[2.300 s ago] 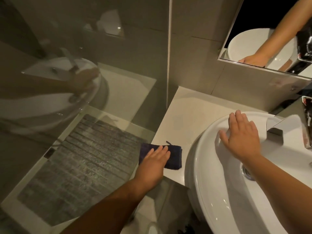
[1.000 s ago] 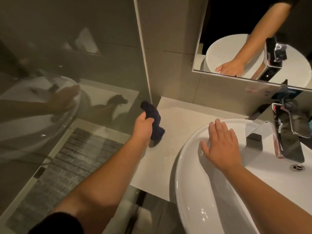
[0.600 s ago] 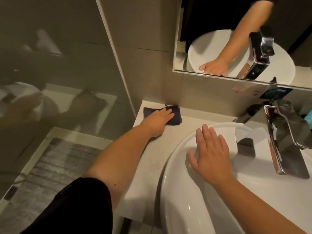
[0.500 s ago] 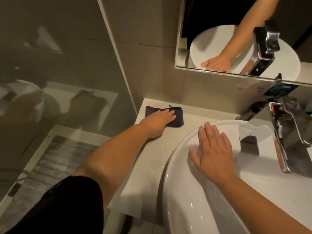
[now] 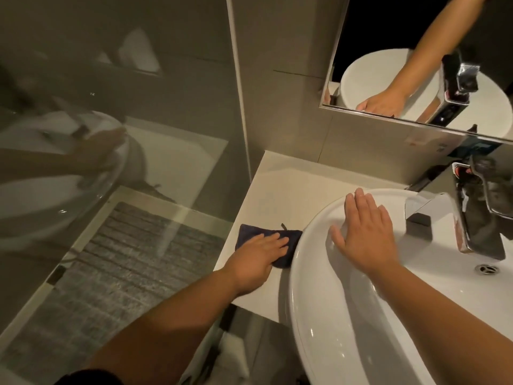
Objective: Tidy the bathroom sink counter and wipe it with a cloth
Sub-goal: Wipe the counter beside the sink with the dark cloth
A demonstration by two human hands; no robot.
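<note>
Left hand (image 5: 254, 258) presses the cloth (image 5: 288, 243) flat to the bench (image 5: 280, 187) (grip unclenched), right hand (image 5: 366, 234) splayed, bracing on the sink (image 5: 319, 315).

The left hand (image 5: 256, 255) lies flat over much of the dark cloth (image 5: 288, 240), hiding its near part. The sink (image 5: 319, 315) runs off the picture's right and bottom edges, and its bulging side covers the counter's (image 5: 280, 187) right edge. The faucet (image 5: 477, 215) is cut off at the right. The right hand (image 5: 366, 234) hides part of the sink's rim.
</note>
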